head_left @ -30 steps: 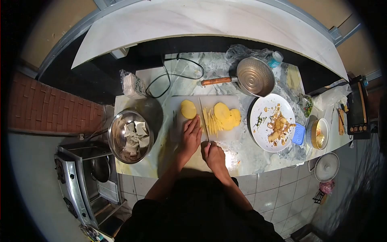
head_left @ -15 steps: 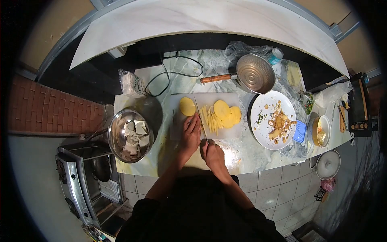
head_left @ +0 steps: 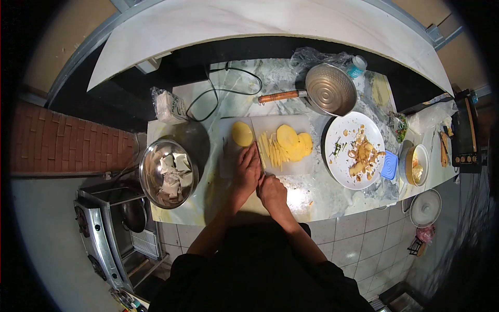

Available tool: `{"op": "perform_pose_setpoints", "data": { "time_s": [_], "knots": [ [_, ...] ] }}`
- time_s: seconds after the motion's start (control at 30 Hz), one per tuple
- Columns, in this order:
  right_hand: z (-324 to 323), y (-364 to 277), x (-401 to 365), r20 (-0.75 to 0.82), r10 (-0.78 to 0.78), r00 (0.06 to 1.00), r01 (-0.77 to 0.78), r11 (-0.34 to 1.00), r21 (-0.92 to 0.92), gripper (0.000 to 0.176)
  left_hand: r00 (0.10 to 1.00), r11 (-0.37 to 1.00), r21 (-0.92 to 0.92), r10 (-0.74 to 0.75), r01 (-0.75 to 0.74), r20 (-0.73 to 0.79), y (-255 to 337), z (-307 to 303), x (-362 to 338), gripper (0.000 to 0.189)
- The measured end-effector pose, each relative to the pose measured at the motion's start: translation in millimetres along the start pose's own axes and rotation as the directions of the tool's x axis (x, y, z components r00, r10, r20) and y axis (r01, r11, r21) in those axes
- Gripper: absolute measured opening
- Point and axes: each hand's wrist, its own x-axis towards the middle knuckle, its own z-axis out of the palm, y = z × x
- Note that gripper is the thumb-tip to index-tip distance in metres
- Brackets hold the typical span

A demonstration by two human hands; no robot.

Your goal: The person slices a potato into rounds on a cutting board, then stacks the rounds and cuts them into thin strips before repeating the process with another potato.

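On a white cutting board point(head_left: 228, 165), my right hand point(head_left: 273, 195) grips the handle of a kitchen knife point(head_left: 256, 136), its thin blade pointing away from me. My left hand point(head_left: 248, 170) presses down just left of the blade, fingers together and curled; what lies under them is hidden. Beyond its fingertips lies a round yellow slice point(head_left: 242, 134), which looks like peeled potato. Right of the blade are thin yellow potato sticks point(head_left: 273, 151), and beside them overlap several potato slices point(head_left: 294, 143).
A steel bowl point(head_left: 147, 182) with pale pieces stands left. To the right are a white plate point(head_left: 340, 171) of peelings, a blue lid point(head_left: 389, 165) and a tub point(head_left: 407, 166). Behind are a wooden-handled saucepan point(head_left: 331, 91), a black cable point(head_left: 233, 92) and a wrapped tissue pack point(head_left: 170, 107).
My right hand has moved slightly forward and left with the knife, closer to my left hand. The whole view has shifted a little. The potato sticks and slices look the same.
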Motion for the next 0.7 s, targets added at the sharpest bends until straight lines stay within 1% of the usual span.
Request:
{"op": "perform_pose_setpoints", "data": {
  "time_s": [0.07, 0.13, 0.27, 0.33, 0.37, 0.43, 0.57, 0.63, 0.7],
  "knots": [
    [-3, 0, 0, 0.001, -0.017, 1.0, 0.017, 1.0, -0.003, 0.037, 1.0, 1.0, 0.005, 0.002, -0.002, -0.029, -1, 3, -3, 0.036],
    [-3, 2, -3, 0.011, 0.051, 0.999, -0.05, 0.998, -0.044, 0.037, 0.999, 1.0, 0.006, -0.003, 0.004, -0.033, 2, 2, -2, 0.035],
    [-6, 6, -15, -0.003, 0.043, 0.999, -0.043, 0.997, -0.057, 0.036, 0.999, 1.0, 0.029, -0.006, 0.007, -0.034, 4, 0, -1, 0.035],
    [-5, 8, -19, 0.015, 0.104, 0.994, -0.099, 0.975, -0.197, 0.029, 0.998, 1.0, -0.004, 0.012, -0.012, -0.057, 2, 2, -1, 0.035],
    [-4, 10, -19, 0.014, 0.105, 0.994, -0.1, 0.975, -0.197, 0.029, 0.998, 1.0, -0.005, 0.013, -0.014, -0.056, 1, 2, -2, 0.035],
    [-5, 11, -18, 0.025, 0.093, 0.995, -0.088, 0.983, -0.159, 0.028, 1.0, 0.999, -0.032, -0.008, 0.008, -0.006, 1, 0, -1, 0.036],
    [-14, 9, -9, 0.007, 0.057, 0.998, -0.056, 0.993, -0.1, 0.029, 1.0, 0.999, -0.042, 0.026, -0.027, -0.01, 1, -7, 2, 0.039],
    [-18, 10, -6, 0.028, 0.024, 0.999, -0.024, 1.0, 0.02, 0.03, 0.999, 0.999, -0.043, 0.029, -0.03, -0.018, 1, -5, 1, 0.041],
    [-22, 8, -5, 0.037, 0.029, 0.999, -0.031, 0.999, 0.045, 0.03, 0.999, 0.998, -0.06, 0.006, -0.008, -0.033, 1, -2, 1, 0.041]
  ]
}}
